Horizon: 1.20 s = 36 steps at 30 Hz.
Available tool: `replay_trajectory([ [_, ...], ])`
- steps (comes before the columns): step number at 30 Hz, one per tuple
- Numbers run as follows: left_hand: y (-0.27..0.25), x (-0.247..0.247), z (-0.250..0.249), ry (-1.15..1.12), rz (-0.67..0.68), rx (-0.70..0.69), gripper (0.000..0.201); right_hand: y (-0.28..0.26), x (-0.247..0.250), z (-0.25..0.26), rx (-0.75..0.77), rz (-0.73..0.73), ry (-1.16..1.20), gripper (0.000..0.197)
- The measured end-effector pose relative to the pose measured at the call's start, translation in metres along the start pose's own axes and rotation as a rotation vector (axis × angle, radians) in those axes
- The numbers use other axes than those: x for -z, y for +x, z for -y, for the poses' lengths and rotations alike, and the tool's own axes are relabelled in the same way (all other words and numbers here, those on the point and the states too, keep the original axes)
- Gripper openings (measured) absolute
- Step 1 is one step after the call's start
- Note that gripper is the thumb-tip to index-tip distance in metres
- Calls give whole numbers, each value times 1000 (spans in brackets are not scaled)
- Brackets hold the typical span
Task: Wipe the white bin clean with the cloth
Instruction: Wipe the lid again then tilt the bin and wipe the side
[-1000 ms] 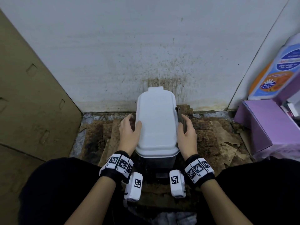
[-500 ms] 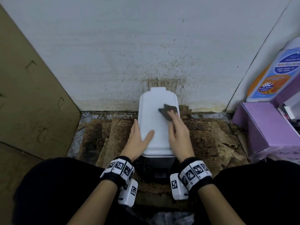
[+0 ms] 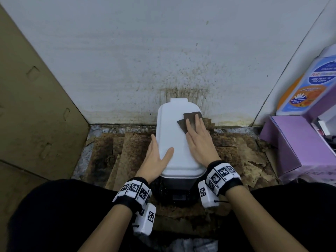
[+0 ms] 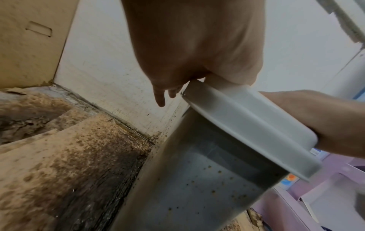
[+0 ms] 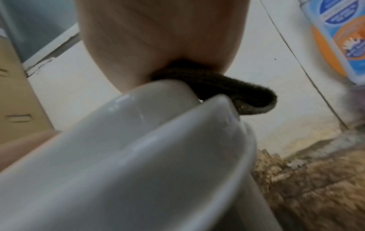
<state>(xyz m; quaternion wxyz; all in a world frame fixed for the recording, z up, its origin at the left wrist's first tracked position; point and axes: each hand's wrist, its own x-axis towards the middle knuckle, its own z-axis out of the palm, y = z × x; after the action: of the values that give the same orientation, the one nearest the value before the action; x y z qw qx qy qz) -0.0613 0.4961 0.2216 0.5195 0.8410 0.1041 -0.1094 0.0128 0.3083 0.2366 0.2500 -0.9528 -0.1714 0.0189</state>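
Observation:
A small white bin (image 3: 174,135) with a closed lid stands on the floor against the stained wall; its grey, speckled side (image 4: 197,179) shows in the left wrist view. My left hand (image 3: 156,157) rests on the lid's left edge, thumb on top and fingers straight along the side. My right hand (image 3: 197,140) lies flat on the lid's far right part and presses a dark brown cloth (image 3: 189,118) onto it. In the right wrist view the cloth (image 5: 227,89) folds over the lid's rim (image 5: 177,125) under my palm.
Stained, torn cardboard (image 3: 127,151) covers the floor around the bin. A cardboard panel (image 3: 32,106) stands at the left. At the right sit a purple box (image 3: 294,142) and a white bottle with a blue and orange label (image 3: 309,84). My dark-clothed knees flank the bin.
My right hand brought the cloth from the bin's right side onto the lid and slid it to the far right corner. My left hand shifted so its thumb lies on the lid.

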Motion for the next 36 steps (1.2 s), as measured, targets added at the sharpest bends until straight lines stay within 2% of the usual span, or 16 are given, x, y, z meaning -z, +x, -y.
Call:
replay_trajectory([
  [3, 0, 0, -2, -12, 3, 8, 101, -7, -3, -1, -89, -38, 234, 56],
  [6, 0, 0, -3, -9, -9, 13, 101, -16, -2, -1, -250, -34, 476, 57],
  [10, 0, 1, -5, 19, -14, 47, 101, -32, -1, -3, -369, -53, 676, 58],
  [17, 0, -1, -14, 65, -53, 162, 107, -48, -6, 0, -484, -65, 783, 62],
  [21, 3, 0, -9, -12, -45, 161, 123, -53, -4, 2, -500, -55, 797, 73],
  [25, 4, 1, -9, -15, -63, 147, 112, -52, -7, -2, -493, -64, 731, 90],
  [29, 5, 6, -10, -45, -33, 146, 113, -56, -6, 4, -485, -123, 756, 84],
  [34, 4, 12, -12, -61, -32, 94, 84, -63, -10, 14, -541, -204, 782, 85],
  [36, 7, 19, -16, -59, 0, 58, 79, -70, -14, 25, -593, -267, 805, 87],
])
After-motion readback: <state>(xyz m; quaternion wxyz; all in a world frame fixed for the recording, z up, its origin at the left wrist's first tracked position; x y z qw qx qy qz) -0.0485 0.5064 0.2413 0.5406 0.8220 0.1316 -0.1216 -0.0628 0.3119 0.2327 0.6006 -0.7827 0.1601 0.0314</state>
